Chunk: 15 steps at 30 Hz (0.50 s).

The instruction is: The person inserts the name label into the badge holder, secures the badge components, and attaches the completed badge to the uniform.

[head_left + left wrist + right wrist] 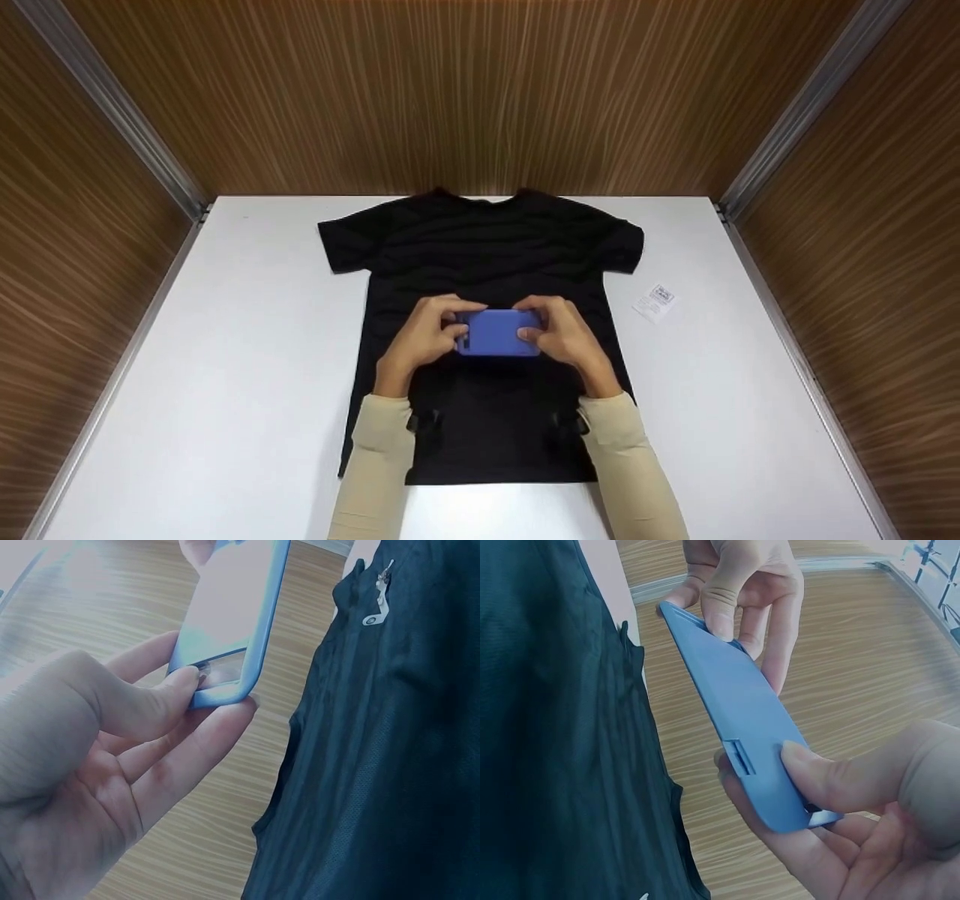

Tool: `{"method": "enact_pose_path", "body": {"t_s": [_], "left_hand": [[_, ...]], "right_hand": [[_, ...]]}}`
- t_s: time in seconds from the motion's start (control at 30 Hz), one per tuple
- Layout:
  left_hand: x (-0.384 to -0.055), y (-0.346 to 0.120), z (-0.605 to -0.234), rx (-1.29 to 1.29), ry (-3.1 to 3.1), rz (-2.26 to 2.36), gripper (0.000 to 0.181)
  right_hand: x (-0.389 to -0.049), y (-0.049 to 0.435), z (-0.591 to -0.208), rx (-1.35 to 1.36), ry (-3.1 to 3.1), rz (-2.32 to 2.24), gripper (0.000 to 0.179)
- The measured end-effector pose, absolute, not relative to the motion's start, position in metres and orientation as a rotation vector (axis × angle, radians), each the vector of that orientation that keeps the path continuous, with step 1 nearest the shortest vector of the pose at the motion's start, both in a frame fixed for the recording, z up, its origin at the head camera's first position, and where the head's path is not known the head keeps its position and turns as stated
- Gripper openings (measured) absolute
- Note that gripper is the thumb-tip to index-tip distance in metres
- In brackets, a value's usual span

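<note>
Both hands hold a blue phone case (493, 334) sideways, raised above a black T-shirt (480, 427). At its left end the left hand (424, 334) pinches it with the thumb on the near face, beside the cutout, and fingers along the edge and behind. The right hand (562, 330) grips the other end, thumb flat on the face. In the right wrist view, the case (739, 701) shows a small slot in its side edge. A long cutout crosses one end of the case (225, 607) in the left wrist view. The fingers partly hide both ends.
The T-shirt lies spread on a white table (247, 360), collar at the far edge. Right of it lies a small white printed card (655, 303). Wood-grain panels (480, 97) enclose the back and sides. A small whitish piece (379, 604) shows against the dark cloth.
</note>
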<state>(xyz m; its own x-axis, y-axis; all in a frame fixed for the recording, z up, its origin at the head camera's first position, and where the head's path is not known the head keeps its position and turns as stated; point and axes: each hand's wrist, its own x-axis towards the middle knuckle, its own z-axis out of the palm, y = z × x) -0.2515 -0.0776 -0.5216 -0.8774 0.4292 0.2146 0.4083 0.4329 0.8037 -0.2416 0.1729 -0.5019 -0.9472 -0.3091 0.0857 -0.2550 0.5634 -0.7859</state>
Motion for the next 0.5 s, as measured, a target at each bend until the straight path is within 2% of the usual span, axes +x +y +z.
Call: {"method": "enact_pose_path", "body": {"t_s": [0.5], "left_hand": [[-0.2509,-0.0790,-0.5201,0.778,2.642,1.459,0.046]], "right_hand": [[-0.2414,0.1727,-0.5014,-0.528,2.757,-1.336,0.027]]}}
